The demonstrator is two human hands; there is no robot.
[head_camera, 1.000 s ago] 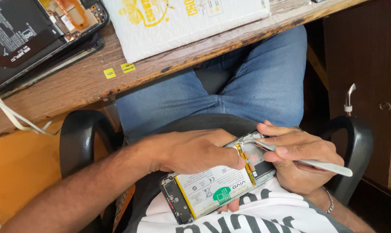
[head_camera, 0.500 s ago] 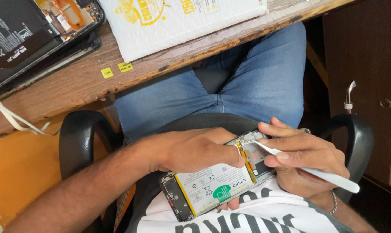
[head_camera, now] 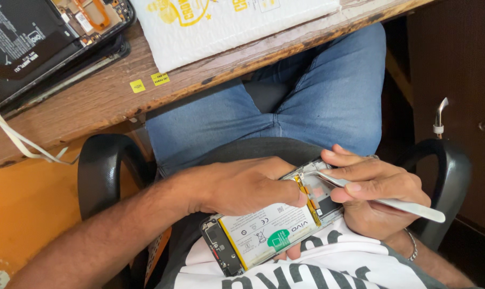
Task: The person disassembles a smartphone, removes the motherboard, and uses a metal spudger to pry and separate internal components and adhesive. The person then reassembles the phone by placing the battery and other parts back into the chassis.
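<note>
From where I watch, the opened phone (head_camera: 269,233) lies across my lap with its back cover off, its long axis running from lower left up to upper right, the pale battery (head_camera: 266,229) filling the middle and the bare circuit end pointing up toward the right. My left hand (head_camera: 242,184) lies over the phone's upper long edge, fingers curled down onto the frame near the yellow strip beside the battery, so it is closed on the phone and steadying it against my body; I judge a finger also shows beneath the lower edge, though which hand it belongs to I cannot tell. My right hand (head_camera: 373,195) is the nearer one to the circuit end: it sits just to the right of that end and pinches a pair of metal tweezers (head_camera: 371,195) between thumb and forefinger. The tweezers lie nearly level, handle trailing off to the right past my wrist, tips pointing left and reaching onto the top corner of the phone, just beside my left fingertips. Whether the tips hold anything is too small to tell. Above my knees the wooden desk (head_camera: 92,107) carries another opened phone (head_camera: 44,43) and a white padded envelope (head_camera: 237,24), well apart from both hands.
</note>
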